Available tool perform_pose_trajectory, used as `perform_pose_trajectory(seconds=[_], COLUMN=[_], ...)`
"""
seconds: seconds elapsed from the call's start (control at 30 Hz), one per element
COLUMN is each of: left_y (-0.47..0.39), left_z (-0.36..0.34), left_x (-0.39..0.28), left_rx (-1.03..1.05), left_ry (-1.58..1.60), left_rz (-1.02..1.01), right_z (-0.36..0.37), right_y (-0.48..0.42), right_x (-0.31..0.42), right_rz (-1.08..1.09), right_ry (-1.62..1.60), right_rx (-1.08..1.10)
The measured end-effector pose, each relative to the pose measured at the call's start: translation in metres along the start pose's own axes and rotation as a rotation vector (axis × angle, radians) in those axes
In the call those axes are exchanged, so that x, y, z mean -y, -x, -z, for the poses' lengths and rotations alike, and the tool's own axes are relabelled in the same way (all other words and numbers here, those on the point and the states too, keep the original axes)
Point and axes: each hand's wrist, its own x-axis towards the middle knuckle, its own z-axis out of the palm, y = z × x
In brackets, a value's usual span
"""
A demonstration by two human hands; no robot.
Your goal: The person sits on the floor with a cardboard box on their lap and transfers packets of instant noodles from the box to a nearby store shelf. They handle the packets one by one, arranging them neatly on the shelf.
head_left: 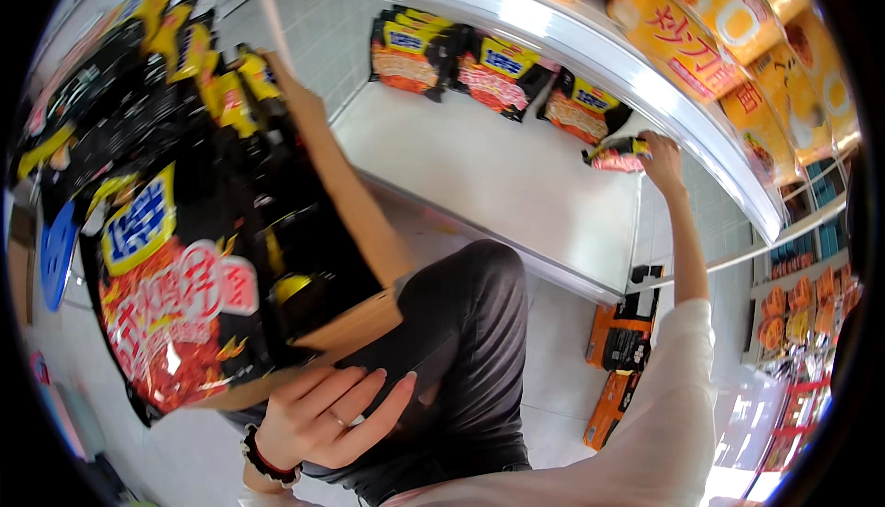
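Observation:
My right hand (664, 161) reaches onto the white shelf (498, 168) and grips a noodle packet (619, 154) near its right end. Three groups of black, yellow and red packets stand along the shelf's back: one at the left (408, 54), one in the middle (498, 75) and one nearer my hand (584, 106). At my left, a tilted cardboard box (352, 324) full of similar packets (173, 286) rests by my thigh. My left hand (328, 414), wearing a ring and a dark scrunchie, lies against the box's near edge, fingers apart, with nothing visible in them.
Above the shelf runs a bright curved metal edge (539, 16), with yellow noodle packages (684, 44) over it. Orange-and-black cartons (619, 348) sit on the floor below the shelf's right end. My bent knee (484, 279) is close to the shelf's front. A blue round object (57, 254) shows behind the box.

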Motion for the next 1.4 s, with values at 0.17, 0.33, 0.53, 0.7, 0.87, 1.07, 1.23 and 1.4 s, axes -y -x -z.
perform_pose_trajectory(seconds=[0.17, 0.33, 0.53, 0.7, 0.87, 1.07, 1.23, 1.4], left_y=[0.018, 0.045, 0.069, 0.079, 0.07, 0.066, 0.06, 0.057], left_z=[0.018, 0.04, 0.057, 0.07, 0.102, 0.116, 0.112, 0.112], left_x=[0.003, -0.006, -0.023, -0.022, -0.002, 0.012, 0.023, 0.028], left_rx=[-0.138, -0.134, -0.404, -0.709, -0.59, -0.407, -0.451, -0.445], left_ry=[-0.062, -0.104, -0.185, -0.491, -0.446, -0.427, -0.376, -0.373], left_rz=[-0.009, 0.041, -0.031, 0.162, 0.497, 0.493, 0.435, 0.434], right_z=[0.102, 0.199, 0.277, 0.332, 0.322, 0.316, 0.324, 0.325], right_y=[0.031, 0.056, 0.04, -0.016, -0.073, -0.074, -0.034, 0.01], right_x=[0.09, 0.177, 0.254, 0.375, 0.466, 0.503, 0.47, 0.433], right_rz=[0.187, 0.329, 0.582, 1.056, 1.205, 1.318, 1.322, 1.335], right_ry=[-0.339, -0.595, -0.928, -0.79, -0.85, -0.851, -0.834, -0.799], right_rx=[0.128, 0.168, 0.068, 0.11, 0.368, 0.193, -0.382, -0.177])
